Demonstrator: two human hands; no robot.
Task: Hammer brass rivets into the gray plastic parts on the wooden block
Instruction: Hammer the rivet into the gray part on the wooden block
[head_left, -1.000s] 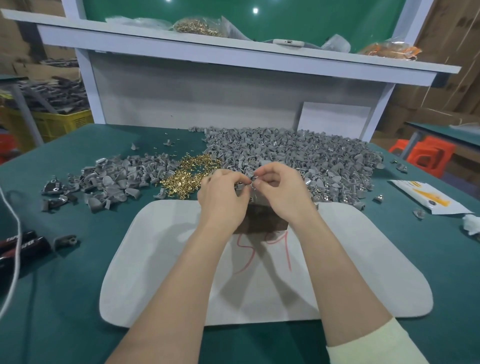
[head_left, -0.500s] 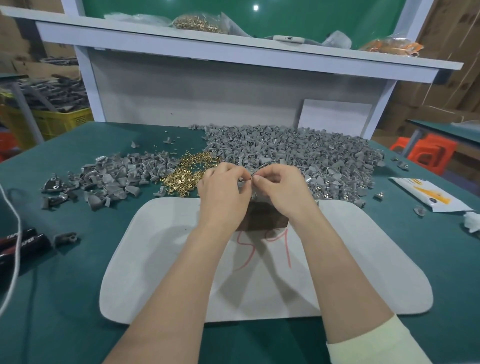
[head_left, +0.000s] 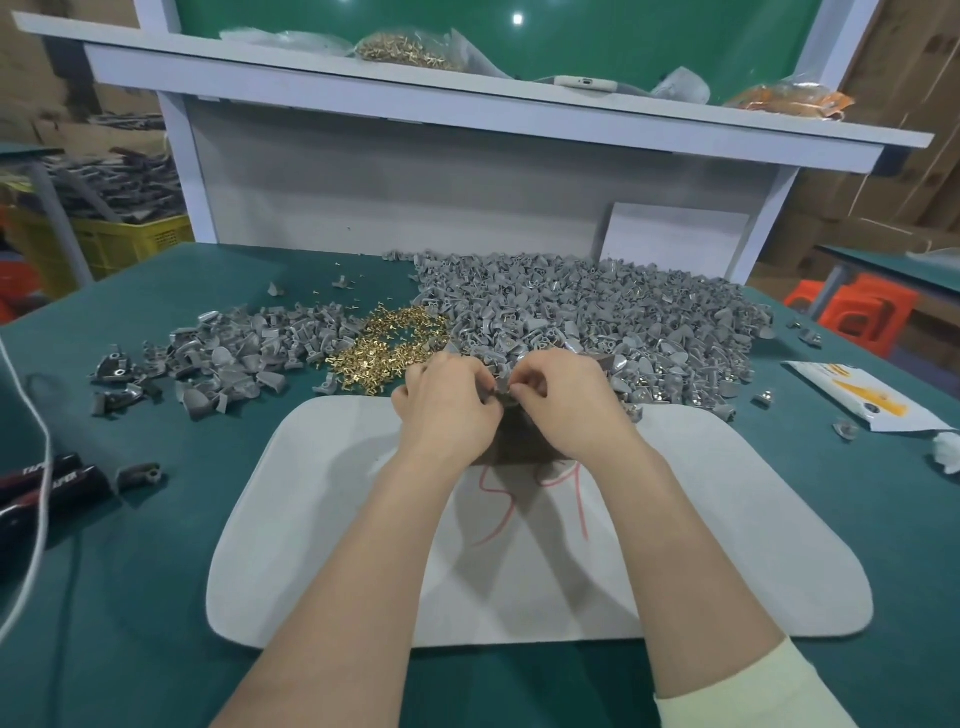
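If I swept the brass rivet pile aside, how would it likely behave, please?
The brass rivets would probably scatter, since they lie loose and strays already dot the green table. Tiny as they look, each is likely light and fiddly to pinch.

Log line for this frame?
phase: part setup | left grip: pinches gray part | right grip: pinches same part | part: over wooden block

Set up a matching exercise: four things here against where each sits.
1. loose heap of brass rivets
2. small gray plastic part
3. clear bag of brass rivets
4. yellow plastic crate

A. on the white shelf
B. beyond the green table's left side
C. pinched by left hand and right hand
D. between the smaller gray pile and larger gray pile

Pairs: 1-D, 2-C, 3-A, 4-B
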